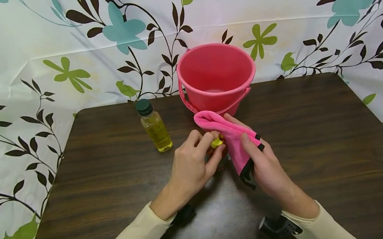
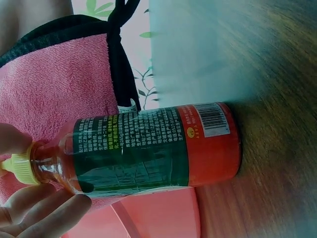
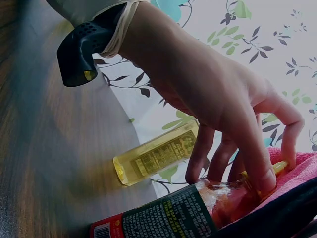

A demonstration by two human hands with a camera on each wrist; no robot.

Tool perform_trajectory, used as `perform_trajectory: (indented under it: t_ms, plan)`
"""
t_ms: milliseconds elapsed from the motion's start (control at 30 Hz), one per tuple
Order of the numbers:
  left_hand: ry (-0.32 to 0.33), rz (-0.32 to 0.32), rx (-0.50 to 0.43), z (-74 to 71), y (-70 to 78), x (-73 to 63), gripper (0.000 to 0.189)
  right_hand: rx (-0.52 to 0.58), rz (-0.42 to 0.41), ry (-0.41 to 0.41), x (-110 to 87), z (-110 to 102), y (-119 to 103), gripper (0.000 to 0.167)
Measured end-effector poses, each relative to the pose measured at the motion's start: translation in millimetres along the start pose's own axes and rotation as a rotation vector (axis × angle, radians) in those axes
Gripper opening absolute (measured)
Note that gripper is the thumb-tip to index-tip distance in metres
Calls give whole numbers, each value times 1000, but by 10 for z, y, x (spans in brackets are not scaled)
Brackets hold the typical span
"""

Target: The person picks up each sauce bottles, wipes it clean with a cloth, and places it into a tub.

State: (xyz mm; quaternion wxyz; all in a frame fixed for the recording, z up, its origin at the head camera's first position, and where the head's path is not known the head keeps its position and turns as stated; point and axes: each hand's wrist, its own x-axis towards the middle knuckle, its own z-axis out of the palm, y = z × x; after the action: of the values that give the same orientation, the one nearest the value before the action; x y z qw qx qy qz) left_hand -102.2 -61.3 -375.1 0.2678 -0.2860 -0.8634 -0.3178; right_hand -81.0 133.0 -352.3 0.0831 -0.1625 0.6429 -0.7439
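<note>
A red sauce bottle [image 2: 131, 153] with a dark green label stands upright on the table, mostly hidden under the hands in the head view. My left hand [image 1: 191, 161] pinches its yellow cap [image 1: 217, 142] with thumb and fingers; other fingertips lie at the neck in the left wrist view. My right hand [image 1: 268, 162] grips a folded pink cloth [image 1: 234, 142] with black edging, thumb on top. The cloth hangs right beside the bottle's neck and cap. A black strip dangles from its lower corner.
A pink bucket [image 1: 215, 68] stands at the back of the brown table [image 1: 322, 131], just beyond the cloth. Left of the hands is a bottle of yellow oil [image 1: 157, 129] with a dark green cap. A patterned curtain [image 1: 88, 40] hangs behind the table.
</note>
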Motion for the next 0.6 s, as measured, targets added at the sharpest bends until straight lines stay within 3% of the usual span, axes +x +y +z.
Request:
perform_trajectory:
  t_ms: [600]
  plan:
    - [20, 12, -44, 22, -18, -4, 29, -22, 39, -7, 99, 99, 229, 53]
